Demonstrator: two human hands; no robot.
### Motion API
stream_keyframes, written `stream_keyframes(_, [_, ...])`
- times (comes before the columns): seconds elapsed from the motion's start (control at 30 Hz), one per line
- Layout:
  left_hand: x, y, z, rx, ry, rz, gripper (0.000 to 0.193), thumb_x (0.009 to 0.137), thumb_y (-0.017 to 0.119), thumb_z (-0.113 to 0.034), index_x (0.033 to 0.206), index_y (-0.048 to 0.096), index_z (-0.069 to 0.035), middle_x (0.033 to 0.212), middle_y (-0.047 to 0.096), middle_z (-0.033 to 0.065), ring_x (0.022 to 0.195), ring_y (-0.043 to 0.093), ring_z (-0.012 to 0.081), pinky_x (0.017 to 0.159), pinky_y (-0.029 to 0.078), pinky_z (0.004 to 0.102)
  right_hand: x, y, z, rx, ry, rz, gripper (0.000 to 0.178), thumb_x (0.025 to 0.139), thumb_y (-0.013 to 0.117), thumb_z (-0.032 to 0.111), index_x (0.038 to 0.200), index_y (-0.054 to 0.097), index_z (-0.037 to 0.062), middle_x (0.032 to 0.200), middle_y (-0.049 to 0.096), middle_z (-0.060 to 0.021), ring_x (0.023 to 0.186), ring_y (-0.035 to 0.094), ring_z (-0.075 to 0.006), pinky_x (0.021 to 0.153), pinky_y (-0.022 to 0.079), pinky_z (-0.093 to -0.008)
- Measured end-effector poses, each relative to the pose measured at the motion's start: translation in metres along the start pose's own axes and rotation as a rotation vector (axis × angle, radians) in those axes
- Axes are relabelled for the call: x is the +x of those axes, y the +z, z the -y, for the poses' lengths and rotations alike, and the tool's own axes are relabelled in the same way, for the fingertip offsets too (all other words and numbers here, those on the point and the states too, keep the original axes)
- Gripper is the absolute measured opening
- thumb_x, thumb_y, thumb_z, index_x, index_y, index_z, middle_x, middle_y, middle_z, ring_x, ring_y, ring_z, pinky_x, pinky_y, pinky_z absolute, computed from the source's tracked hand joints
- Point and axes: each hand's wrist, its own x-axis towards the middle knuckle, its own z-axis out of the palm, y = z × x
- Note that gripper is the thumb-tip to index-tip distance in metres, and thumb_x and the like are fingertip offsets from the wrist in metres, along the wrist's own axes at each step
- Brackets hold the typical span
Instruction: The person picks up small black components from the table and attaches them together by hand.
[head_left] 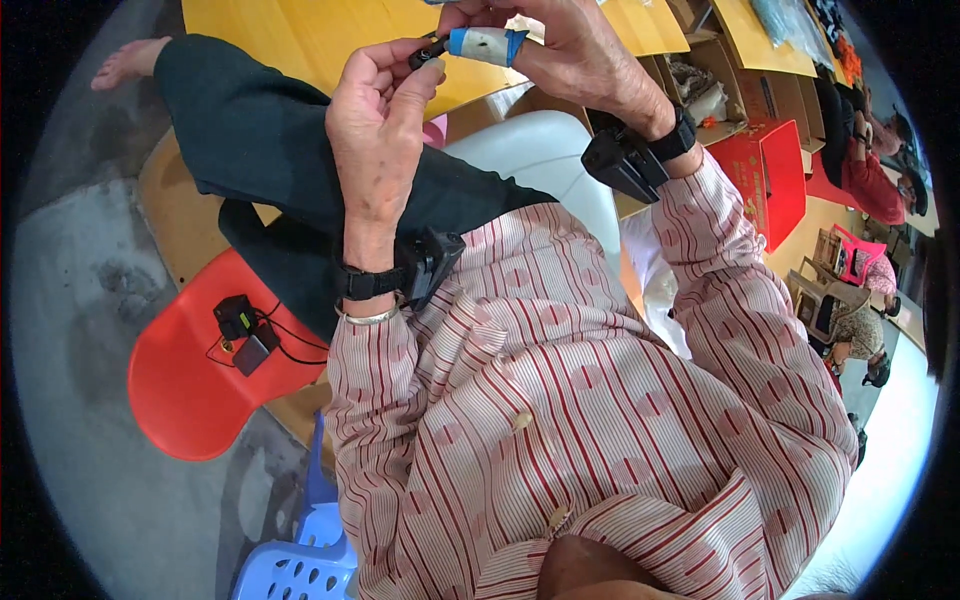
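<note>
My left hand (378,125) is closed, with thumb and fingers pinching a small black part (428,52) over the yellow table (270,45). What kind of part it is cannot be made out. My right hand (585,60) is beside it at the upper edge, its fingers curled together and partly cut off by the frame. Blue and whitish tape (486,46) wraps the right thumb, whose tip comes close to the black part. Whatever the right fingers grip is hidden. Black devices are strapped to both wrists.
Left of my legs, a red chair (190,370) bears small black boxes (240,325) with cables. A white chair (545,150) is beyond my lap, and a blue plastic stool (300,560) at lower left. Cardboard boxes, a red box (765,180) and several people are on the right.
</note>
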Motion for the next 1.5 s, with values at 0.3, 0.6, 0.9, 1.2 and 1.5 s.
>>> stream_keyframes(0.3, [0.001,0.001,0.003,0.150,-0.006,0.017,0.024,0.086,0.058,-0.001,0.108,0.052,0.008,0.093,0.061,0.0097,0.084,0.058,0.0123,0.079,0.047,0.0234,0.010,-0.007,0.011,-0.093,0.012,0.085,0.021,0.081,0.063,0.004,0.099,0.052,0.0002,0.083,0.057,-0.0108,0.074,0.057,-0.0224,0.066,0.046,-0.0319])
stream_keyframes(0.6, [0.000,0.001,0.003,0.202,0.023,-0.024,0.018,0.085,0.062,-0.007,0.100,0.060,0.002,0.087,0.067,0.0083,0.076,0.063,0.0111,0.063,0.051,0.0224,0.013,-0.013,0.015,-0.249,-0.042,0.167,0.018,0.075,0.059,-0.004,0.090,0.050,-0.0006,0.082,0.056,-0.0137,0.075,0.057,-0.0289,0.065,0.046,-0.0349])
stream_keyframes(0.9, [-0.003,0.004,-0.003,0.332,0.021,-0.007,0.017,0.085,0.061,-0.001,0.100,0.058,0.005,0.089,0.063,0.0065,0.081,0.058,0.0092,0.075,0.047,0.0214,0.015,-0.011,0.013,-0.343,-0.119,0.194,0.027,0.063,0.051,-0.013,0.087,0.048,-0.0004,0.076,0.052,-0.0140,0.073,0.053,-0.0314,0.061,0.044,-0.0369])
stream_keyframes(1.2, [-0.005,0.004,-0.007,0.545,0.170,-0.028,0.015,0.081,0.062,-0.007,0.094,0.061,0.001,0.080,0.067,0.0111,0.071,0.066,0.0175,0.065,0.051,0.0271,0.015,-0.003,0.025,-0.130,-0.158,0.124,0.036,0.062,0.056,-0.012,0.095,0.047,0.0003,0.080,0.053,-0.0131,0.075,0.052,-0.0314,0.063,0.044,-0.0372])
stream_keyframes(1.5, [-0.003,0.003,-0.002,0.373,0.104,-0.017,0.015,0.081,0.063,-0.009,0.092,0.062,0.002,0.073,0.065,0.0085,0.064,0.061,0.0127,0.062,0.048,0.0244,0.014,-0.007,0.014,-0.292,-0.082,0.201,0.033,0.065,0.066,-0.003,0.092,0.049,0.0015,0.083,0.054,-0.0136,0.079,0.053,-0.0315,0.068,0.043,-0.0371])
